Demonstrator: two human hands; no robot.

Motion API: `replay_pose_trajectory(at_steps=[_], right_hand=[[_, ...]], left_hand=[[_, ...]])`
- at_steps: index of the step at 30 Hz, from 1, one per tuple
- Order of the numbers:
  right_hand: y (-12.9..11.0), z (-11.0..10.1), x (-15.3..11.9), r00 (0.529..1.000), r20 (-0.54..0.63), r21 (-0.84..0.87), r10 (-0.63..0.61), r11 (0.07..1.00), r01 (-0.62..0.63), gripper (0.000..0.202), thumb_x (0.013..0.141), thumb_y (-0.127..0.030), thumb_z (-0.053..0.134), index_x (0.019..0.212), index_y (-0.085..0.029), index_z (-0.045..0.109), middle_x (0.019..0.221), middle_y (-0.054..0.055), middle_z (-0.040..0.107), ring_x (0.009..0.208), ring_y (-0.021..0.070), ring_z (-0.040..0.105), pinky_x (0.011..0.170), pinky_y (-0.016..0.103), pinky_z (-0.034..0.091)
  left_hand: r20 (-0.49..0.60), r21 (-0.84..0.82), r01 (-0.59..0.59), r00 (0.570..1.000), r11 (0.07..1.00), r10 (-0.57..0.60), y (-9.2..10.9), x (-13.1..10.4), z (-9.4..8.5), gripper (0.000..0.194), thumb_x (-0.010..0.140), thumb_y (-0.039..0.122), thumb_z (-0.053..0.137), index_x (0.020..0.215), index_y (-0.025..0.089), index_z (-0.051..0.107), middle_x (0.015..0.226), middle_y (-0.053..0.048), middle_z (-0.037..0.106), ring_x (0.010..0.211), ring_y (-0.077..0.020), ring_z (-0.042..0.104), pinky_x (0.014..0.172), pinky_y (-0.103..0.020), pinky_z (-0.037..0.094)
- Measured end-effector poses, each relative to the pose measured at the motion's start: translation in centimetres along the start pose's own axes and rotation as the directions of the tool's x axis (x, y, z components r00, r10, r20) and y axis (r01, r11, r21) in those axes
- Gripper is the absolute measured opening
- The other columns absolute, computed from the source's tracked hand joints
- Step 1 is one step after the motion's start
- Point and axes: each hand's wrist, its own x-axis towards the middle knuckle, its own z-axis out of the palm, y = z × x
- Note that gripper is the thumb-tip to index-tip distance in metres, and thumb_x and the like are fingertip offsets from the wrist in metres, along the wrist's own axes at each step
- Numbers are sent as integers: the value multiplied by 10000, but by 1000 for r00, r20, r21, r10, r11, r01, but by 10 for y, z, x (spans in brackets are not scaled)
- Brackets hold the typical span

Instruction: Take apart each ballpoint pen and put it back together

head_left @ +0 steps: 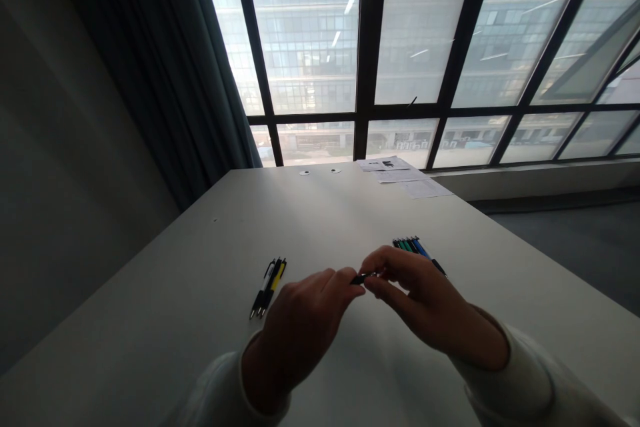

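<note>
Head view shows us with a slender, dark, pen-like piece with a shiny end (364, 277) just below the centre of the frame, seemingly lifted above the smooth white counter (325, 227). Our bare left hand (310, 307) grips its dark end between thumb and curled fingers; our bare right hand (425, 300) pinches the shiny end with its fingertips. Our fingers hide most of it, so we cannot tell whether it is whole or in parts.

We judge the step in hand to be working at the joint or tip of this piece. The next move calls for a steady left hold while our right fingertips make a small, controlled twist or pull; a loose pinch could drop a part.

Left of centre lie slim black, white and yellow pens (276, 278), side by side; right of centre, partly behind our right hand, lie green, black and blue pens (419, 248).
</note>
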Motion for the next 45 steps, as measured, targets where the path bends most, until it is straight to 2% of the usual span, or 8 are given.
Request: replay_pose_trajectory(at_steps=[3,7,16,20,23,29,34,45], right_hand=[[0,0,0,998,-52,112,26,993,-20,207,920,-334,644,1073,-198,613,1015,69,666,894,177,632,772,305,534],[0,-3,2,997,9,8,75,997,-75,216,959,-337,586,838,-172,656,736,18,651,655,129,585,614,266,483],[-1,-5,3,979,-10,15,-204,979,204,78,934,-165,603,952,-194,673,953,73,703,860,171,659,777,309,541],[-2,-5,3,998,-35,0,-57,998,57,182,884,-253,693,1048,-177,671,927,71,715,791,171,661,688,286,547],[-2,-5,3,999,22,-61,45,997,-44,189,924,-319,638,829,-163,688,699,24,676,608,128,599,558,244,490],[-3,-5,1,997,72,53,-5,999,2,259,882,-288,695,1113,-179,657,996,69,726,832,165,672,742,288,554],[-4,-4,2,998,59,-16,-23,1000,24,145,937,-294,626,951,-170,699,741,15,693,637,117,614,591,234,490],[5,-15,0,997,-25,-56,-67,996,66,153,922,-276,640,1037,-194,699,885,65,723,731,159,644,647,281,530]], left_hand=[[-1,-6,11,1000,1000,-11,-1,-1,0,144,995,277,504,1028,168,592,762,-9,691,614,-133,647,535,-225,459],[18,1,1,1000,1000,-1,0,-1,-1,125,997,266,495,983,183,587,741,4,681,602,-139,637,522,-238,432],[6,-48,43,999,998,-43,3,-2,1,179,1019,247,420,924,190,560,683,19,650,538,-129,590,518,-259,367],[0,-33,31,1000,999,-31,4,-2,0,201,1021,233,399,889,188,542,635,29,605,491,-120,532,497,-264,329],[11,-6,26,1000,1000,-25,3,-2,1,212,1022,237,397,865,195,532,635,28,601,503,-127,535,498,-270,318],[15,-40,24,1000,999,-24,0,-3,4,181,1021,228,397,919,190,541,672,20,636,532,-128,567,510,-263,337],[21,-34,39,999,999,-38,0,-5,4,227,1024,238,383,862,192,535,622,28,595,487,-120,514,489,-266,310],[105,-219,203,977,954,-183,3,0,-1,325,1028,279,330,771,199,512,566,45,521,458,-103,446,482,-239,304]])
